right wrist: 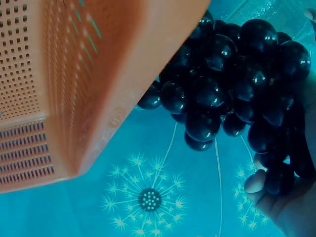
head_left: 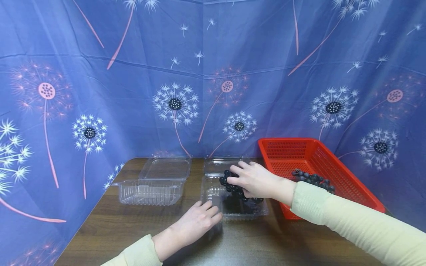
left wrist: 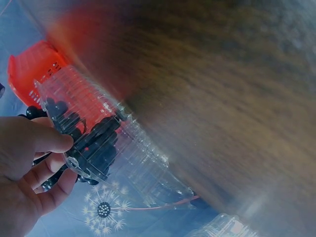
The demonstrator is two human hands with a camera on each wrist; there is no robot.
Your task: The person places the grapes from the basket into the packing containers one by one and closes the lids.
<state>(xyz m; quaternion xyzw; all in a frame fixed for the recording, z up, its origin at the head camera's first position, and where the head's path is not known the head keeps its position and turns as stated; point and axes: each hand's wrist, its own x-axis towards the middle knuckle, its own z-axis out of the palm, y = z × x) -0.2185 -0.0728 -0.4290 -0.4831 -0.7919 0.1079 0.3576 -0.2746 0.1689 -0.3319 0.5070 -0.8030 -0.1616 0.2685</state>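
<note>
My right hand (head_left: 254, 180) grips a bunch of dark grapes (head_left: 237, 190) from above, over the right-hand clear plastic box (head_left: 211, 190). In the right wrist view the round black grapes (right wrist: 207, 91) hang close together, with fingertips (right wrist: 255, 182) curled at their lower end. The box's hinged lid (head_left: 217, 165) lies open toward the back. At its near left corner, my left hand (head_left: 199, 223) pinches the box edge between thumb and fingers. The left wrist view shows the thumb (left wrist: 54, 139) on the clear wall (left wrist: 140, 165), with grapes visible through the plastic.
A red perforated basket (head_left: 352, 188) stands at the right, with another bunch of dark grapes (head_left: 314, 179) inside, partly hidden by my right sleeve. A second clear box (head_left: 149, 192) with its lid raised sits on the left of the wooden table (head_left: 110, 229). Behind hangs a blue dandelion-print cloth (head_left: 139, 92).
</note>
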